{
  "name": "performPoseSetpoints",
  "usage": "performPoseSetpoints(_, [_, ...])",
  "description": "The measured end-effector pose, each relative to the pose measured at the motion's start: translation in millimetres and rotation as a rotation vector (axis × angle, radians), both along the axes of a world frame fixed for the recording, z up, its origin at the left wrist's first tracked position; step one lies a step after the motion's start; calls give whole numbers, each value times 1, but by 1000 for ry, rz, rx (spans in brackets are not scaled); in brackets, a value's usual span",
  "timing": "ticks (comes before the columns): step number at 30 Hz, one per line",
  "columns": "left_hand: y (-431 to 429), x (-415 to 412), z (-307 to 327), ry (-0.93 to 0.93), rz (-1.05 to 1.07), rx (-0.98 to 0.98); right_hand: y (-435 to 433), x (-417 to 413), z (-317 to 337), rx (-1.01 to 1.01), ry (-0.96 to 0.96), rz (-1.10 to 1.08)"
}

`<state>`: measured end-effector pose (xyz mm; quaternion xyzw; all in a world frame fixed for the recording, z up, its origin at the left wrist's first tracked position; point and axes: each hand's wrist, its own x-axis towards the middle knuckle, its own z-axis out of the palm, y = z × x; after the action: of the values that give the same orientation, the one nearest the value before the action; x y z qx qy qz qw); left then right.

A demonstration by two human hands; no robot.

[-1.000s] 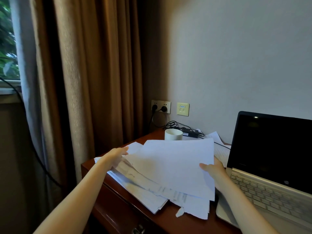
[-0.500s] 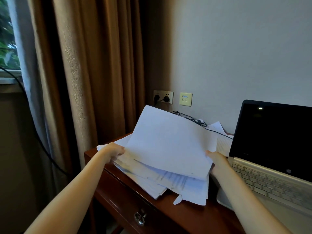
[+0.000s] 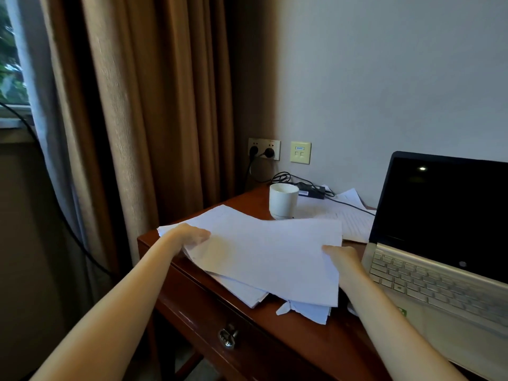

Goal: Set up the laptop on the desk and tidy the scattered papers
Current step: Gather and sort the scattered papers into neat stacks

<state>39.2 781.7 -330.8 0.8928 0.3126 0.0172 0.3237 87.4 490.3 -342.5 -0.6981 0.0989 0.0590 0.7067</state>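
A loose stack of white papers (image 3: 264, 254) lies on the left end of the dark wooden desk (image 3: 275, 336). My left hand (image 3: 189, 236) grips the stack's left edge, fingers over the top sheet. My right hand (image 3: 343, 257) holds its right edge, thumb on top. Lower sheets stick out unevenly at the front, one with a torn corner. More printed papers (image 3: 354, 221) lie further back, beside the open laptop (image 3: 439, 243), whose screen is dark.
A white mug (image 3: 283, 200) stands behind the stack. A black power adapter (image 3: 312, 191) and its cables run to the wall socket (image 3: 264, 148). Brown curtains (image 3: 154, 105) hang left of the desk. A drawer with a metal pull (image 3: 228, 338) faces me.
The stack, tilted up off the desk half a second ago, has come down nearly flat. Both hands stay on its edges. The mug is back in view.
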Motion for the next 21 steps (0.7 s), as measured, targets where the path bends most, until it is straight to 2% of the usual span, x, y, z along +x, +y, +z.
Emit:
performPoseSetpoints(5, [11, 6, 11, -166, 20, 4, 7, -3, -2, 82, -88, -15])
performPoseSetpoints(8, [22, 8, 21, -238, 42, 153, 19, -11, -1, 164, -63, 80])
performPoseSetpoints(11, [25, 8, 24, -267, 93, 333, 28, -17, -1, 63, -46, 228])
performPoseSetpoints(16, [22, 10, 6, -82, 50, 631, 34, -18, -3, -186, -103, 287])
performPoseSetpoints(19, [25, 9, -13, 93, 69, 772, 36, -19, -3, -195, -117, 259])
performPoseSetpoints(21, [24, 9, -20, 111, 68, 771, 37, -20, -3, -131, -86, 273])
